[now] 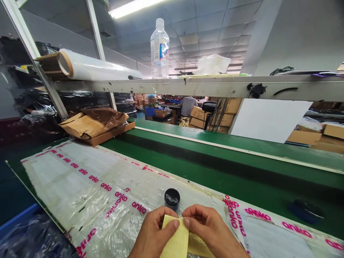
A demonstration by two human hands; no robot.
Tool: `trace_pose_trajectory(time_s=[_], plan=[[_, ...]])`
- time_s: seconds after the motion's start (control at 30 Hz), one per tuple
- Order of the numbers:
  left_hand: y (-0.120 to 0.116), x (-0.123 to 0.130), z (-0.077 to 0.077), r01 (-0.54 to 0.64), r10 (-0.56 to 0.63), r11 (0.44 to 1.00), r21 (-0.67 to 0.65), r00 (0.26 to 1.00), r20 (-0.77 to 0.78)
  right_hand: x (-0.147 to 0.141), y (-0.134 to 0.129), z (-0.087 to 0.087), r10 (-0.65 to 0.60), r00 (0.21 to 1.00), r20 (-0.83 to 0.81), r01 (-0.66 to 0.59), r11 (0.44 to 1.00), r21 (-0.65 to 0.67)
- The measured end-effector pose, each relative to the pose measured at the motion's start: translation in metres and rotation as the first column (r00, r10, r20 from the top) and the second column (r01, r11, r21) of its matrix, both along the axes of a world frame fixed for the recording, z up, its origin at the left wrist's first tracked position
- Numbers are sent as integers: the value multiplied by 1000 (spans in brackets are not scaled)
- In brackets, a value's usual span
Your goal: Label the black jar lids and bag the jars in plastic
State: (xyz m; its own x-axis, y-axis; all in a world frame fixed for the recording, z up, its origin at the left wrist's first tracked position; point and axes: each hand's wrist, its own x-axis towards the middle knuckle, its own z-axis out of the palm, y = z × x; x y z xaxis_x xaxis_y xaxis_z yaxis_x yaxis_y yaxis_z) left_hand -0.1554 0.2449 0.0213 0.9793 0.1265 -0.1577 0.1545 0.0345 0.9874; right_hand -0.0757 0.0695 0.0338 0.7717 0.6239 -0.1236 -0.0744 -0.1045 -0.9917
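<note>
Pale-yellow lined paper strip [174, 244] — just nearside of the round glossy black container [172, 197]. Left hand [154, 231] grasps the strip, thumb on top; right hand [209, 226] pinches its top right corner, thumb and fingers closed. White plastic sheet with pink lettering [80, 193] under the container. Well right of the container, on the flat green belt [268, 179] — dark round object [306, 211], blurry, maybe similar.

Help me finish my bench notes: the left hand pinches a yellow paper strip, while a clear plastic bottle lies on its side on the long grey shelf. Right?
Not quite: in the head view, the clear plastic bottle stands upright on the long grey shelf. The left hand does pinch a yellow paper strip.
</note>
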Motion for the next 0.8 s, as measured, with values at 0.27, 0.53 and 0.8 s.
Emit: trace_pose_trajectory(time_s=[0.27,0.53,0.8], plan=[[-1,2,0,-16,16,992,129,1000,-4,-4,2,-2,7,997,81,0,995,-98],[-7,5,4,-129,136,953,276,991,-4,-8,3,-18,34,999,42,-32,999,-42],[-9,4,-1,-121,125,985,119,992,-23,-12,7,-20,-40,998,-43,42,998,53]])
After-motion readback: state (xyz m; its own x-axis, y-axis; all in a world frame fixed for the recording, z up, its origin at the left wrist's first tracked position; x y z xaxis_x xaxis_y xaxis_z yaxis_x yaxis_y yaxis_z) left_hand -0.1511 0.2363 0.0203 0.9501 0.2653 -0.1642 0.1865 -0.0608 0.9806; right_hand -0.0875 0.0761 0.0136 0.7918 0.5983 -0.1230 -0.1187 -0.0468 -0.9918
